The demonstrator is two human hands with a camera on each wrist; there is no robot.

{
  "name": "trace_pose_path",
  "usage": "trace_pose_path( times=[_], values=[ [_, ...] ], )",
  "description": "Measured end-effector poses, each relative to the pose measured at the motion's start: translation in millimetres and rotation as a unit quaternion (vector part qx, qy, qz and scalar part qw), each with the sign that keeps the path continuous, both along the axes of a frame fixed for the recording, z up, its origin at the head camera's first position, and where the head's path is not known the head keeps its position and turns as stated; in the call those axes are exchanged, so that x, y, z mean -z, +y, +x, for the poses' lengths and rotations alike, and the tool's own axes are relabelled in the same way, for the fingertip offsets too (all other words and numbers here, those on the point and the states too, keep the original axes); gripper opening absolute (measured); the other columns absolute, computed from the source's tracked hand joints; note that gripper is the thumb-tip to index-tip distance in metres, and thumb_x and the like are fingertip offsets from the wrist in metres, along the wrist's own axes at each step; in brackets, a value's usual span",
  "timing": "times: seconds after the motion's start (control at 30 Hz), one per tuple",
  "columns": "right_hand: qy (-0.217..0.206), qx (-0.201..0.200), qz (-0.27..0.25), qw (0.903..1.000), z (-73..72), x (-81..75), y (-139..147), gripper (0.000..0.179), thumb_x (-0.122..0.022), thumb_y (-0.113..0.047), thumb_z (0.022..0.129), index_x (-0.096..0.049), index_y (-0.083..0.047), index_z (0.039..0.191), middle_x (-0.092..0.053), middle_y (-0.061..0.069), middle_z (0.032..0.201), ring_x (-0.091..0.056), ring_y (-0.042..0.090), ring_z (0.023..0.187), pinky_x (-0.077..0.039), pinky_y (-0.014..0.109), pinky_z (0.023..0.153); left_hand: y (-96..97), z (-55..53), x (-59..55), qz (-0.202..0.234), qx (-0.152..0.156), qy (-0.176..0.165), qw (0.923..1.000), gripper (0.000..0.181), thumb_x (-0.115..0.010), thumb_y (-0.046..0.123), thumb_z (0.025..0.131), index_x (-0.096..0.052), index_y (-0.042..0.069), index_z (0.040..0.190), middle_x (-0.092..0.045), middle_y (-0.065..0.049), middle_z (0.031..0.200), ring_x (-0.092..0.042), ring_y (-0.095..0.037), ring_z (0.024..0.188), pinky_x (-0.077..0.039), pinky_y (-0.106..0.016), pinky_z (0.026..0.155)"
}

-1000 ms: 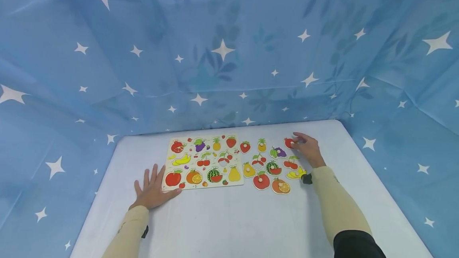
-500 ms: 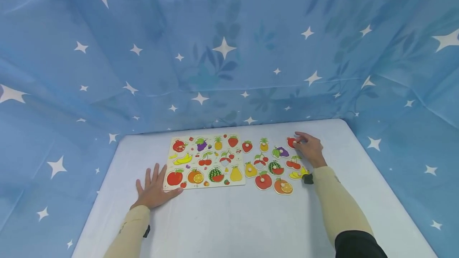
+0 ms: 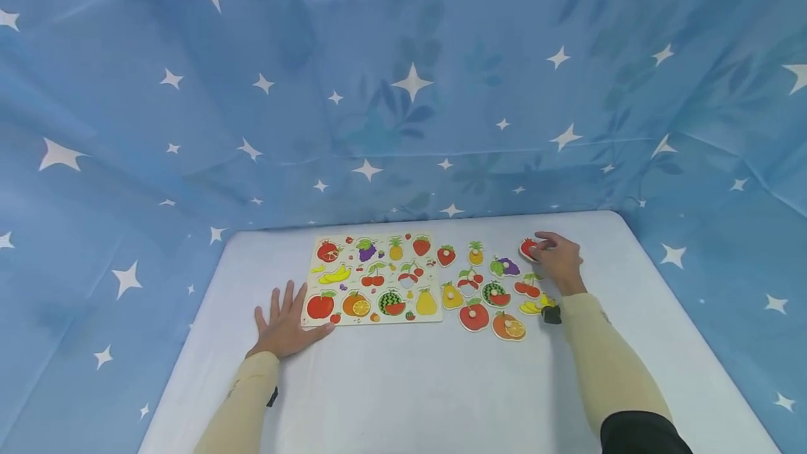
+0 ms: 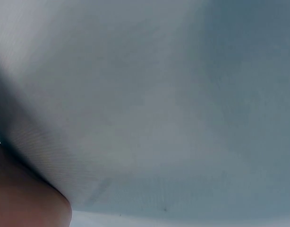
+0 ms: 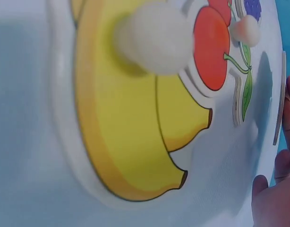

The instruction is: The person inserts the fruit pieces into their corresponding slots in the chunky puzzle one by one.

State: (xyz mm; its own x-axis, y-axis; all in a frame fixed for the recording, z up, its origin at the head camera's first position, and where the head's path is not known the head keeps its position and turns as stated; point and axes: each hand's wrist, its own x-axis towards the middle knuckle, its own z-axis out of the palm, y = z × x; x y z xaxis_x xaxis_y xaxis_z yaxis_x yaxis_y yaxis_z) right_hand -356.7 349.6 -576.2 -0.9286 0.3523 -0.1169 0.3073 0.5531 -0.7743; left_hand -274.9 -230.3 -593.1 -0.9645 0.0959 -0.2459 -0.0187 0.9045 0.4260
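Observation:
My right hand pinches the knob of a red pomegranate puzzle piece at the far right of the loose pieces. In the right wrist view that piece shows edge-on at the fingers, tipped up from the tablecloth. Nearest below the hand are the cherry piece and the banana piece, whose white knob looms large in the right wrist view. My left hand lies flat with fingers spread, its thumb along the lower left corner of the fruit puzzle board. Only a bit of skin shows in the left wrist view.
Between board and right hand lie several more knobbed pieces, among them a strawberry, pineapple, grapes, watermelon, apple and orange. A blue star-patterned curtain stands behind the white table.
The head view has shifted, so everything sits further right. The pomegranate piece has tilted up in my right hand's fingers. My left hand has stayed at the board.

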Motion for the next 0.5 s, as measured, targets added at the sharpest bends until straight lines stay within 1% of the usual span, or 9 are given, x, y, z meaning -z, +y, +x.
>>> trace_pose_path(
  times=[0.13,0.2,0.23,0.33,0.43,0.5],
  values=[
    [-0.020,0.011,-0.013,0.9997,3.9,-2.1,-7,0.049,-0.064,-0.014,0.106,-0.056,-0.005,0.154,-0.064,0.023,0.133,-0.044,0.046,0.137,-0.020,0.076,0.116,-1.2,1.8,0.1,-0.009,-0.005,0.000,1.0000,0.129,-0.067,0.084,0.082,-0.014,0.008,0.172,0.003,-0.023,0.177,0.012,-0.049,0.159,0.019,-0.075,0.116],
    [-0.027,0.015,-0.019,0.9994,6.0,-5.5,-10,0.049,-0.063,-0.015,0.107,-0.055,-0.006,0.155,-0.063,0.023,0.135,-0.044,0.045,0.137,-0.023,0.075,0.116,-0.6,2.2,0.2,-0.009,-0.007,-0.006,0.9999,0.129,-0.067,0.083,0.082,-0.013,0.008,0.172,0.004,-0.022,0.178,0.012,-0.049,0.159,0.019,-0.075,0.116],
    [-0.026,0.015,-0.020,0.9993,6.7,-7.7,-12,0.049,-0.062,-0.015,0.107,-0.055,-0.005,0.155,-0.062,0.024,0.135,-0.044,0.045,0.137,-0.024,0.074,0.116,0.3,2.0,0.7,-0.008,-0.007,-0.008,0.9999,0.129,-0.067,0.083,0.083,-0.013,0.008,0.172,0.004,-0.023,0.177,0.012,-0.049,0.158,0.018,-0.076,0.116],
    [-0.008,0.010,-0.025,0.9996,8.0,-16.1,-20,0.048,-0.061,-0.014,0.108,-0.055,-0.004,0.154,-0.062,0.025,0.134,-0.049,0.045,0.131,-0.035,0.068,0.113,2.6,0.7,3.2,-0.006,-0.007,-0.003,1.0000,0.127,-0.066,0.083,0.083,-0.013,0.010,0.173,0.004,-0.021,0.178,0.012,-0.048,0.159,0.018,-0.074,0.117],
    [0.010,-0.005,-0.043,0.9990,8.1,-22.2,-32,0.047,-0.063,-0.014,0.108,-0.056,-0.001,0.153,-0.063,0.025,0.131,-0.054,0.043,0.126,-0.043,0.058,0.108,3.8,-0.9,5.9,-0.006,-0.007,0.005,0.9999,0.126,-0.066,0.083,0.084,-0.013,0.010,0.173,0.003,-0.021,0.178,0.011,-0.047,0.160,0.018,-0.073,0.118],
    [0.013,-0.013,-0.059,0.9981,8.7,-24.4,-42,0.048,-0.064,-0.015,0.107,-0.056,-0.001,0.152,-0.064,0.024,0.129,-0.057,0.041,0.124,-0.048,0.052,0.104,3.4,-1.2,8.0,-0.007,-0.009,0.008,0.9999,0.126,-0.066,0.083,0.083,-0.014,0.011,0.173,0.003,-0.020,0.178,0.011,-0.047,0.160,0.017,-0.073,0.118]
  ],
)
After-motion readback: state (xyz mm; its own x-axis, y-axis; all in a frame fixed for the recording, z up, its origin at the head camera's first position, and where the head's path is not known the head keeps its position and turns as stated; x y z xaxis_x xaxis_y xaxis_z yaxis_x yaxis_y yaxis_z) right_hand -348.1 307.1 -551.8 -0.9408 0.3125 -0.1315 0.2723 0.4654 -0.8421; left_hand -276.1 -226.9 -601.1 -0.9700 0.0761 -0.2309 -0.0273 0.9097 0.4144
